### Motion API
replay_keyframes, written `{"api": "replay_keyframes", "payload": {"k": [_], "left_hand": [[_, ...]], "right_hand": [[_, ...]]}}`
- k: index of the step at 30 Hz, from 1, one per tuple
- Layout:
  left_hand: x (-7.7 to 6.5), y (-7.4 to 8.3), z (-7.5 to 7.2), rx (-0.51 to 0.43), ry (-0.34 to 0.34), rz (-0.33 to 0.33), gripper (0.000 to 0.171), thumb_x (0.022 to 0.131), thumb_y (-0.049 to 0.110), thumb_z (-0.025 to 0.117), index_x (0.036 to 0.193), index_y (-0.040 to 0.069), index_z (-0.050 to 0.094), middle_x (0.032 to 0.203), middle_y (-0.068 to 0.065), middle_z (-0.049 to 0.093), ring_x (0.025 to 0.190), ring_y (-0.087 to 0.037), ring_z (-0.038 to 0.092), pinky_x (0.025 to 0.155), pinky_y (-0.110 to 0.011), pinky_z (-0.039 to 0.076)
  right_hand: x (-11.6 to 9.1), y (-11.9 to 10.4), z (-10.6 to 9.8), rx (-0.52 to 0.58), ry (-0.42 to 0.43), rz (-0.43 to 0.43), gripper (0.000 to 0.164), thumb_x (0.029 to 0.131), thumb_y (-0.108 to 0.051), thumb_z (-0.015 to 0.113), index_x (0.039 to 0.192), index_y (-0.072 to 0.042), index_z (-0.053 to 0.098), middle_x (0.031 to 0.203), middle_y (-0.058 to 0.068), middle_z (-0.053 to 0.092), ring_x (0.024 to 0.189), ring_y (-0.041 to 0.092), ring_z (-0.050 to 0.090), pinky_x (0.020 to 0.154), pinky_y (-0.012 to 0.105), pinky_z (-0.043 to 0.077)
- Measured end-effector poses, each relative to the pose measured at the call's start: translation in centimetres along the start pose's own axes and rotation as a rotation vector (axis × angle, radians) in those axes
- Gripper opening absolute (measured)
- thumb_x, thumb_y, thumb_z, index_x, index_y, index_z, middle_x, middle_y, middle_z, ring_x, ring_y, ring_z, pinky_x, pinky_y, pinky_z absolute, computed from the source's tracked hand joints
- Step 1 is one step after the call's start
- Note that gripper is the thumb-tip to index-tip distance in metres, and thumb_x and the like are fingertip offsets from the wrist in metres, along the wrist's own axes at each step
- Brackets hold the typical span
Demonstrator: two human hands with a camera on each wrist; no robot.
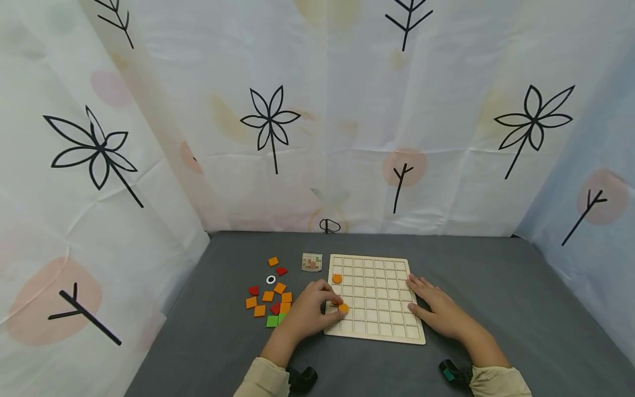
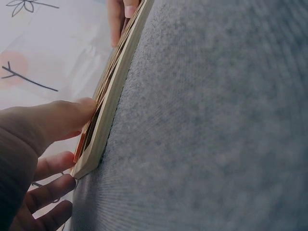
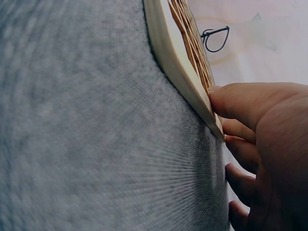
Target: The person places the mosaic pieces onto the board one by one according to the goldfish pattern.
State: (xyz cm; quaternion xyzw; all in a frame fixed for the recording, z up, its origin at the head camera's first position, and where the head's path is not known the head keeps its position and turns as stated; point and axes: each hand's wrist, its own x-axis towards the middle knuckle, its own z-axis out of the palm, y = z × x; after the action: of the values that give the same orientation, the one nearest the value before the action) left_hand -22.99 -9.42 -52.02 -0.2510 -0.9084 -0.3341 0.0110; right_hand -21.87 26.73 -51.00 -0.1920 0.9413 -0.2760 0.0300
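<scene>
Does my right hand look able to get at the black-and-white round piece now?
Probably not easily: the board and your left hand lie between your right hand, at the board's right edge, and that piece.

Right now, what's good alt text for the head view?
Left hand pinches an orange disc at the left of a grid board; right hand touches its right edge. A second disc lies on the board; loose tiles lie left.

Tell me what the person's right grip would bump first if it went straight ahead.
Most likely the wooden board: the right grip is at its right edge, apparently touching it already, and points across it.
</scene>
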Motion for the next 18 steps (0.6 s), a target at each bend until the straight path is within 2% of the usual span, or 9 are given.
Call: {"api": "replay_keyframes", "payload": {"k": [18], "left_hand": [[-0.08, -0.18, 0.2, -0.017, -0.002, 0.02, 0.02, 0.091, 0.041, 0.086, 0.107, 0.03, 0.083, 0.107, 0.012, 0.059, 0.092, -0.008, 0.046, 0.08, -0.026, 0.044]], "right_hand": [[-0.06, -0.16, -0.09, 0.008, -0.001, -0.004, 0.07, 0.107, -0.037, 0.063, 0.162, -0.001, 0.041, 0.171, 0.023, 0.032, 0.157, 0.053, 0.027, 0.121, 0.076, 0.019]]}}
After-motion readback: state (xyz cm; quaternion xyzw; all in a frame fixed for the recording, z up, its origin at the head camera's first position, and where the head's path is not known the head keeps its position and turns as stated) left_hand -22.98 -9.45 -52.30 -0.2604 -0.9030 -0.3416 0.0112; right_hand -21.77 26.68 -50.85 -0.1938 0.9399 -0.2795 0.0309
